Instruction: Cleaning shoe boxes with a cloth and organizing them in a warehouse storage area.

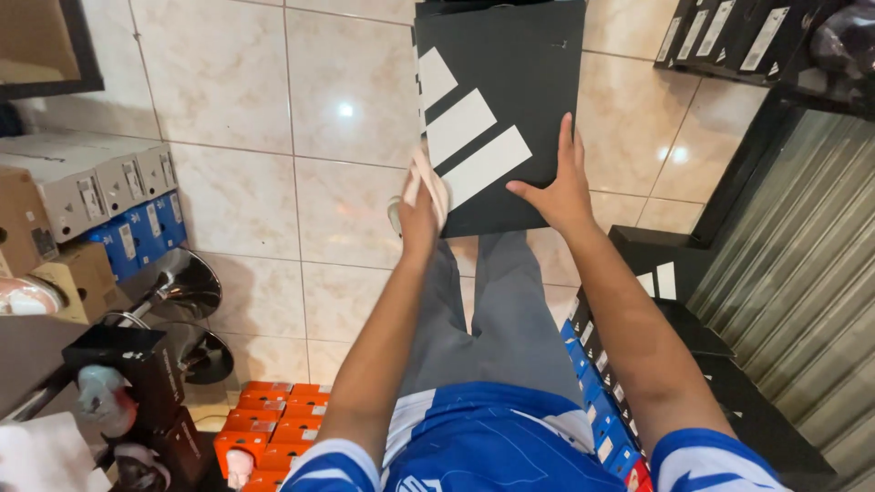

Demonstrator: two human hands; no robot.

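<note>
Held out over the tiled floor, above the knees: a black shoebox with three slanted white stripes on its lid. Right hand flat on the lid's lower right part, fingers spread and pressed against the black surface, thumb pointing left toward the stripes. Left hand at the box's lower left edge, fingers closed around a pale, folded strip that looks like paper or cloth; exact kind hard to tell. Strip touching the box edge just below the lowest stripe. Cannot tell whether the left hand also grips the box itself.

Below the arms, grey trousers and a blue-and-white shirt.

On the left, stacked grey boxes with blue boxes under them, and a brown carton beside. Lower left, chrome stool bases on the floor, a black box near them, and a stack of orange boxes along the bottom edge.

On the right, a row of black boxes, one showing white stripes, with blue boxes lined up just beside the right forearm. Behind these, a ribbed metal shutter. Upper right corner, more black boxes with white end labels, stacked side by side.
</note>
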